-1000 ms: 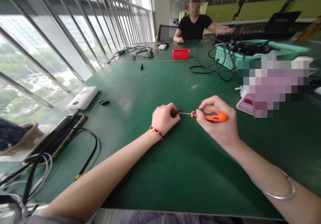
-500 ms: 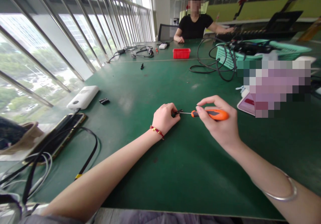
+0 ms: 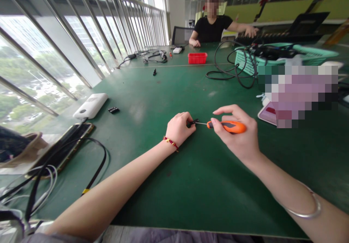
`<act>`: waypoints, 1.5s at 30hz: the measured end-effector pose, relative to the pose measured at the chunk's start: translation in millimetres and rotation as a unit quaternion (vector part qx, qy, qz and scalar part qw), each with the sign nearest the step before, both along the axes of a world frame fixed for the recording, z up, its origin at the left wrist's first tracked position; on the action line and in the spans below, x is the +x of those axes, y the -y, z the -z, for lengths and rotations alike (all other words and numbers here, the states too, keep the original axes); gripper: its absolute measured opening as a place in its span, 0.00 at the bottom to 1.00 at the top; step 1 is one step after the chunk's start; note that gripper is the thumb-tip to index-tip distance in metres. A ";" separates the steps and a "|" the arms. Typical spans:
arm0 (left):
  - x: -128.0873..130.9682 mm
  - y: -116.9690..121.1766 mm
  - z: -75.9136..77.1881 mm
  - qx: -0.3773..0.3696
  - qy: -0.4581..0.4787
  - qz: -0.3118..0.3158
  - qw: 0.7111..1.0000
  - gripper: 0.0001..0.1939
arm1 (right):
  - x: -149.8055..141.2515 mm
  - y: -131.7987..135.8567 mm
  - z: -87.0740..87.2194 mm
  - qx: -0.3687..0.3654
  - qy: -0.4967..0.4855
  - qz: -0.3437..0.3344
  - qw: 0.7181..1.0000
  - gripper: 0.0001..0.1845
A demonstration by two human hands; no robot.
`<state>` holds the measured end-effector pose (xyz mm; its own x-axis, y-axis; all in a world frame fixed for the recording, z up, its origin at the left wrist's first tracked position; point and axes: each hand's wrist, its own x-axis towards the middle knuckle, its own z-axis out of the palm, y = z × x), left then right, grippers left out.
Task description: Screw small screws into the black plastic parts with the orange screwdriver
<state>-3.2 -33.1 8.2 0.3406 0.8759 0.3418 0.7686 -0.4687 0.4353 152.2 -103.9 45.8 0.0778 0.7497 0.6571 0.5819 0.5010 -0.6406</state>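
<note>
My left hand (image 3: 180,127) is closed around a small black part (image 3: 193,122), most of it hidden by the fingers, low over the green table. My right hand (image 3: 240,134) grips a screwdriver (image 3: 235,127) with an orange and dark grey handle. Its index finger is stretched out above the handle. The thin metal shaft points left, and its tip meets the black part at my left fingertips; the exact contact is too small to make out. Farther left on the table lies another small black piece (image 3: 113,110).
A white device (image 3: 91,105) and a phone (image 3: 65,148) with cables lie at left. At the back are a red bin (image 3: 197,58), a small black piece (image 3: 154,72) and cables. A green basket (image 3: 245,62) stands at right. Across the table sits a person (image 3: 209,28).
The screwdriver handle has shifted slightly left and turned a little in my right hand. My left hand stays put. The person opposite has lifted a hand.
</note>
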 end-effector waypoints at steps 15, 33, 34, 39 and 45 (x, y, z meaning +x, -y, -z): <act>0.6 -0.7 -0.1 0.007 -0.011 -0.003 1.000 0.04 | 0.1 0.1 3.2 0.012 -0.008 -0.008 1.000 0.12; 0.6 -0.7 0.0 0.013 -0.024 0.001 1.000 0.04 | 1.9 -0.2 1.7 0.057 0.020 0.021 0.998 0.03; 0.6 -0.5 0.1 0.016 -0.029 0.000 0.999 0.04 | 3.5 -0.8 1.6 0.069 0.024 0.029 0.997 0.04; 0.0 -0.1 1.2 0.050 -0.055 -0.012 0.997 0.04 | 13.7 -6.8 1.8 0.110 0.016 0.088 0.990 0.06; -0.3 0.3 2.3 0.046 -0.054 -0.016 0.997 0.06 | 20.7 -22.5 16.5 0.081 0.013 0.101 0.991 0.05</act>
<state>-3.5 -33.4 5.9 0.3527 0.8530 0.3846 0.8238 -0.4780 0.3048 173.0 -81.4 29.3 0.1974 0.6043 0.7719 0.6960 0.4681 -0.5444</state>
